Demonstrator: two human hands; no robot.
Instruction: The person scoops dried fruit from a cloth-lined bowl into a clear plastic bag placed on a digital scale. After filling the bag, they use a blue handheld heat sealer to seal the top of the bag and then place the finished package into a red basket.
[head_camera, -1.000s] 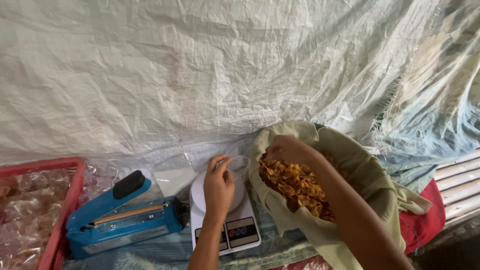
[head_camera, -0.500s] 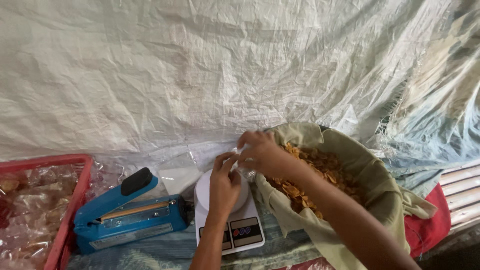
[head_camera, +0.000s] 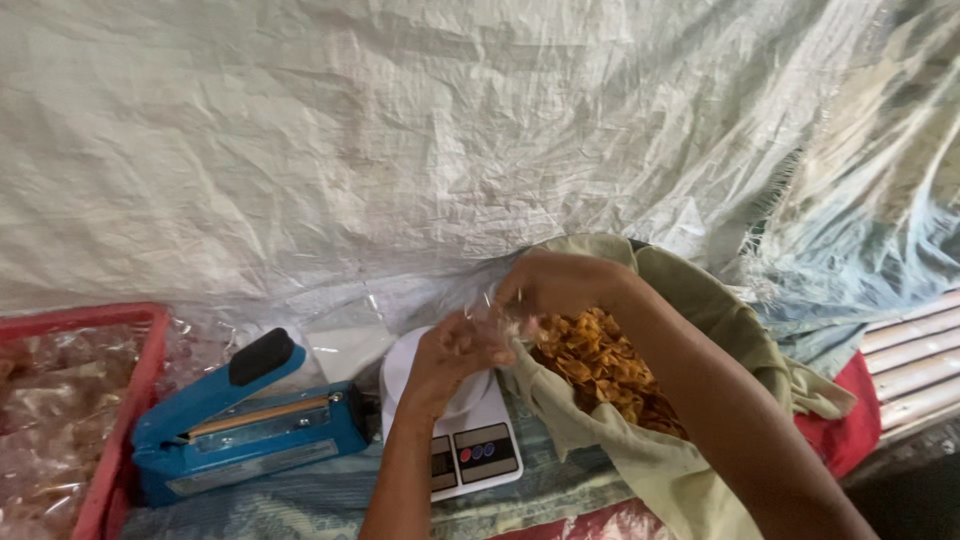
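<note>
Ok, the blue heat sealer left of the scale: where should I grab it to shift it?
Probably by the black knob at the raised end of the blue heat sealer, coming from above. The arm tilts upward there, leaving space beneath, while the left hand and white scale crowd its low right end.

Soft daylight, slight motion blur

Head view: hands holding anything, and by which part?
Left hand and right hand together pinch a small clear plastic bag by its rim, above the scale.
</note>
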